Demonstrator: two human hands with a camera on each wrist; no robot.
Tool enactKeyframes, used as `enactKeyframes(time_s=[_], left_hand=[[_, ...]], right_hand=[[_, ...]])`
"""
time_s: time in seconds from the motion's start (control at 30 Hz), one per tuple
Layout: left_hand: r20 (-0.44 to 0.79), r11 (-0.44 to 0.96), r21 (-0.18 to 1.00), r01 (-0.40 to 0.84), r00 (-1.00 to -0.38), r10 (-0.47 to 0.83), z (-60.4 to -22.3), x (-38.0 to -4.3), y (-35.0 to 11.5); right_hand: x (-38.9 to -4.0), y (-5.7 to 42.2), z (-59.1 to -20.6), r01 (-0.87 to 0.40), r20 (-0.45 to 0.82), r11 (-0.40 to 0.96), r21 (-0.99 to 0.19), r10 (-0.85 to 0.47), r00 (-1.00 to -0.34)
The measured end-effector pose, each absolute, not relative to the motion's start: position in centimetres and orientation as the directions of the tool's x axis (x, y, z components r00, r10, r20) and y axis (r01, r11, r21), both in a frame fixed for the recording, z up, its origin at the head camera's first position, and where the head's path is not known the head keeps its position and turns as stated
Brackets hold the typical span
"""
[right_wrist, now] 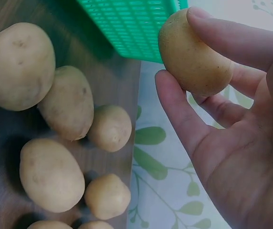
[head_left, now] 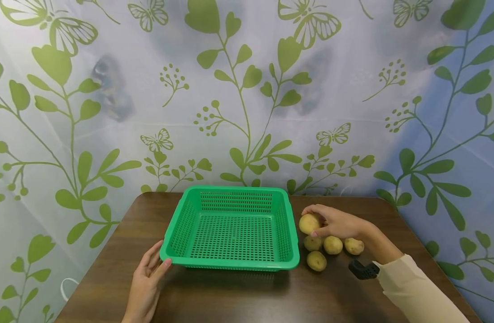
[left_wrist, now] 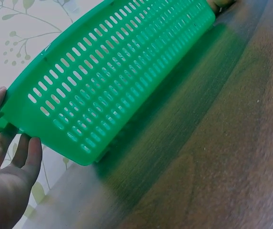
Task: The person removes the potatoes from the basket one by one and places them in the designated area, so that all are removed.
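A green plastic basket [head_left: 234, 265] with slotted walls stands on the table, its inside bare. At its front left corner my left hand [head_left: 147, 279] grips the rim, thumb above and fingers below; the left wrist view shows this hand [left_wrist: 7, 176] at the basket's corner [left_wrist: 45, 129]. Just right of the basket, my right hand [head_left: 338, 223] holds a potato [head_left: 309, 223] between thumb and fingers. In the right wrist view this potato [right_wrist: 193, 57] is raised off the table, beside the basket wall [right_wrist: 131, 33].
Several other potatoes [head_left: 333, 245] lie in a group on the brown wooden table [head_left: 214, 296], right of the basket. A leaf-patterned curtain [head_left: 247, 112] hangs behind the table. A black wrist device [head_left: 364, 270] sits at the right sleeve. A white cable loop [head_left: 65, 287] shows at the left.
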State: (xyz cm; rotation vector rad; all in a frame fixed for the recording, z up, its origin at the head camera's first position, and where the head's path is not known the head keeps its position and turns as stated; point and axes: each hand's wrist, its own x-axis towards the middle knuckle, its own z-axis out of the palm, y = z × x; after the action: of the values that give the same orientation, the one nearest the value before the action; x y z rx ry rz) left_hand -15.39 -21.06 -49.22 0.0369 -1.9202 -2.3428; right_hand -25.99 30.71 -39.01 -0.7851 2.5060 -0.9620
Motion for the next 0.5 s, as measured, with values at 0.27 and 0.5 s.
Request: enactKeyframes(time_s=[0.27,0.5], left_hand=[[0.057,-0.196,0.978,0.077,-0.993,-0.104,-49.3,-15.4,-21.1],[0.073,-0.200,0.976,0.090,-0.993,-0.093,-49.4,-15.5,-21.2]], right_hand=[[-25.3,31.5,-39.6,-0.326,-0.128,0.597,-0.733,-0.592,-0.796],[-24.1,32.4,-40.1,-0.389,-0.082,0.610,-0.690,-0.600,-0.796]])
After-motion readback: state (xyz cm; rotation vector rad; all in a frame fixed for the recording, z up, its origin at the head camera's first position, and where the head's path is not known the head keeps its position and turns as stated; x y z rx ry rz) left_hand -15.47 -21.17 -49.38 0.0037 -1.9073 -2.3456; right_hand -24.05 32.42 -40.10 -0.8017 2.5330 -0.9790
